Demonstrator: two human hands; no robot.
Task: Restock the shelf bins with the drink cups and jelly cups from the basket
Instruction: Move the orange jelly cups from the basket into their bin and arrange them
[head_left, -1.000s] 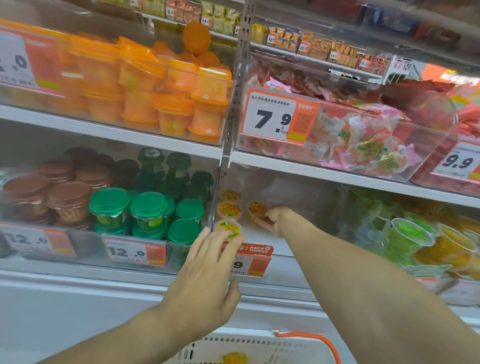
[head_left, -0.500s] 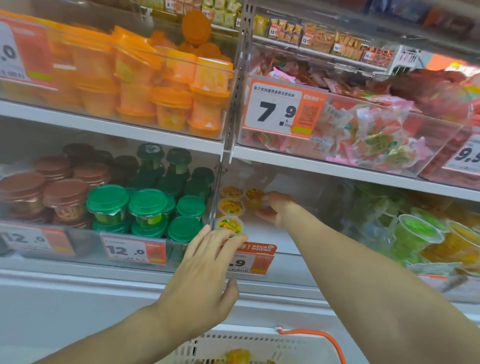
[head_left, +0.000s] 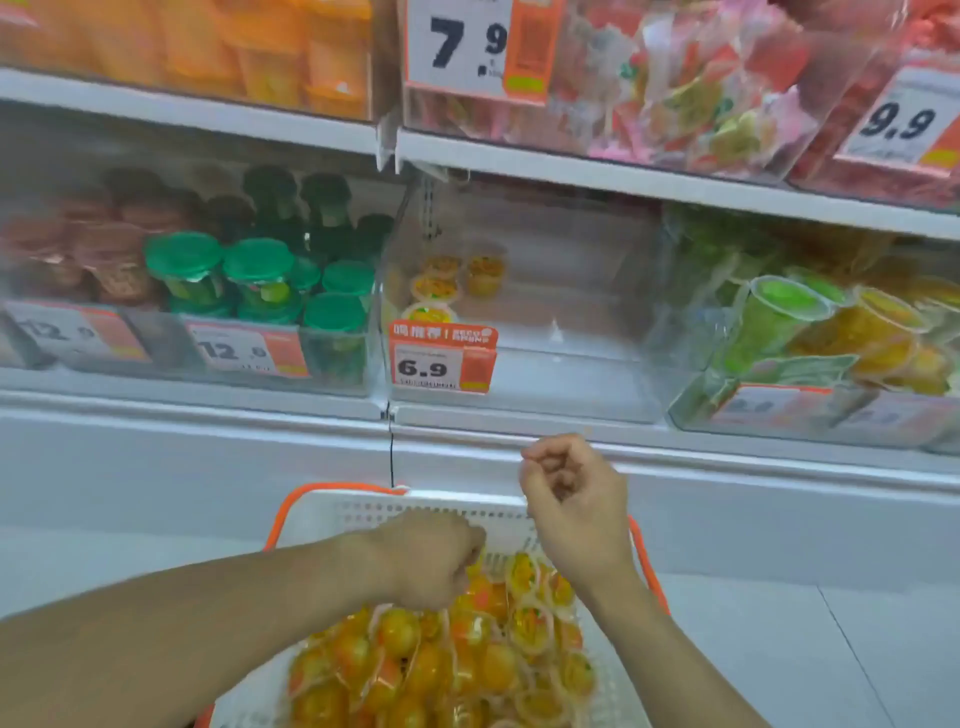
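My left hand (head_left: 434, 564) down in white perforated plastic basket (head_left: 415, 512), fingers curled among orange-yellow jelly cups (head_left: 467, 660), grasp unclear. My right hand (head_left: 569, 499) above basket, fingers curled, holding nothing. Clear shelf bin (head_left: 545, 332) holds few jelly cups.

bright, even light | motion blur throughout | wide-angle edge distortion

A shop aisle: white shelves (head_left: 623, 182) carry clear bins (head_left: 519, 374) of packaged snacks behind price tags (head_left: 441, 358).
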